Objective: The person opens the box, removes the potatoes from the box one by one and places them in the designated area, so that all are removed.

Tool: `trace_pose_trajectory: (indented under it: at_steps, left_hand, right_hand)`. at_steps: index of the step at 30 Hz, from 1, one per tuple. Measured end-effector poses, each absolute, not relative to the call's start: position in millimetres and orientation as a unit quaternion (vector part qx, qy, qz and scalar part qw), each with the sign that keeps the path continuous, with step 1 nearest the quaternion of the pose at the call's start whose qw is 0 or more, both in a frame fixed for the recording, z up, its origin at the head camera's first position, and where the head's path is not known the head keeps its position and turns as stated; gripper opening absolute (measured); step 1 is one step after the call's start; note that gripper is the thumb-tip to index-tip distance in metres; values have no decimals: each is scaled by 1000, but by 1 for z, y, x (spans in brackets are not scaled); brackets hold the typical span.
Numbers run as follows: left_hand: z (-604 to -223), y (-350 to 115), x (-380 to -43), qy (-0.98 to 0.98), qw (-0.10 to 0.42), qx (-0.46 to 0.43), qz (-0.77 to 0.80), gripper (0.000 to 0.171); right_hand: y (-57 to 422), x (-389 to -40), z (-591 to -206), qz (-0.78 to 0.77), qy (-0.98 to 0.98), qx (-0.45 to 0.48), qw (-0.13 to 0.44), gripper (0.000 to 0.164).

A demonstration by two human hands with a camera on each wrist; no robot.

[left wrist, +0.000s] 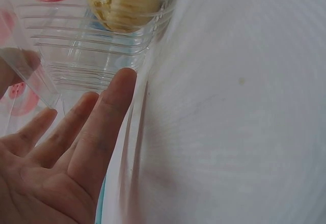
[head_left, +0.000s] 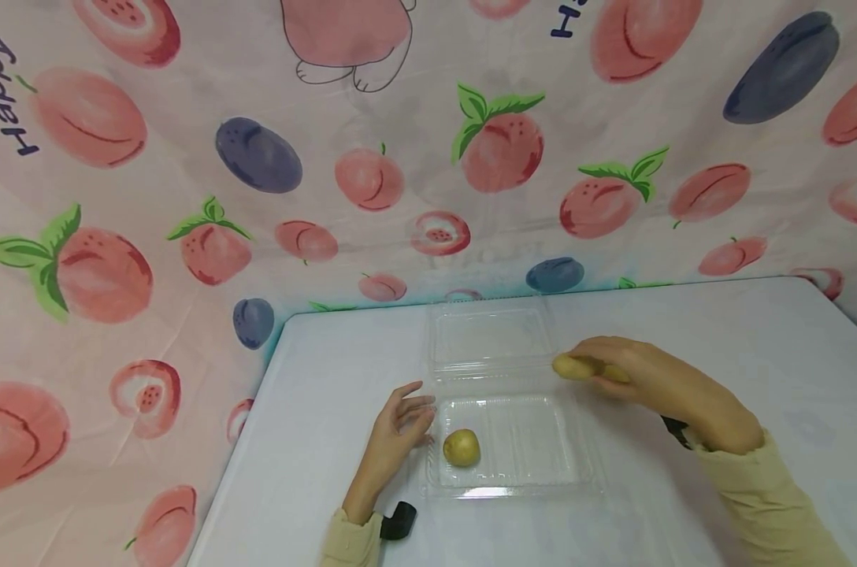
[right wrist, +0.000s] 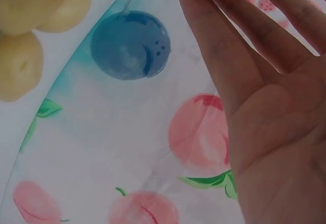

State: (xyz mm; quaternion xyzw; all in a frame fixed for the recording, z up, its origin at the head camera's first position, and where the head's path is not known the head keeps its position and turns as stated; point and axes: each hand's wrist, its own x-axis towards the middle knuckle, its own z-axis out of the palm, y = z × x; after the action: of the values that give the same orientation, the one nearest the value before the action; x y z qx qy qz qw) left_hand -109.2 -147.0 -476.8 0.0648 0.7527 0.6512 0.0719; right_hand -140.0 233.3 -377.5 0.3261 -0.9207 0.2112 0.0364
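Right sleeve (head_left: 772, 504) foremost, the right hand (head_left: 644, 374) pinches a potato (head_left: 573, 366) just beside the clear container (head_left: 521, 437); likely firm, light and slightly slick, it suits a grip round its middle. The left hand (head_left: 393, 441), fingers loosely spread, is by the container, probably easily dented; another potato (head_left: 461, 448) lies inside.

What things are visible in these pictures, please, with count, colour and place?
Table: 1, white, lower head view
Plastic container: 1, clear, open on table
Lid: 1, clear, container's far side
Potato inside: 1, yellowish, container's left part
Held potato: 1, yellowish, near lid
Potato cluster: 3 showing, yellowish, left in right wrist view
Cloth: pale pink, fruit-printed, behind table
Wrist devices: 2, black, at wrists
Sleeves: 2, pale yellow, on forearms
Left hand: 1, bare, beside container
Right hand: 1, bare, holding potato
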Motion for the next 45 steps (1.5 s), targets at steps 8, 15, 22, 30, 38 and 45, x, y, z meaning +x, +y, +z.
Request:
trace_pose_trajectory:
  at_steps: [8,15,22,30,38,45]
  left_hand:
    - [-476,-147,-109,754,73,64,649,58]
    - [-476,-147,-109,752,72,67,652,58]
    - [-476,-148,-109,751,68,67,653,57]
    - [-479,-148,-110,757,69,66,646,58]
    - [-479,-149,-110,758,71,70,645,59]
    - [-480,-149,-111,760,70,73,642,59]
  right_hand:
    - [247,-138,-379,210,-926,310,42,42]
    - [259,-138,-387,184,-917,337,104,46]
    - [271,-140,-394,174,-918,335,121,44]
    - [284,-142,-399,180,-920,326,119,48]
    - [295,-141,-400,177,-928,311,107,49]
    - [303,-141,-402,187,-922,318,117,54]
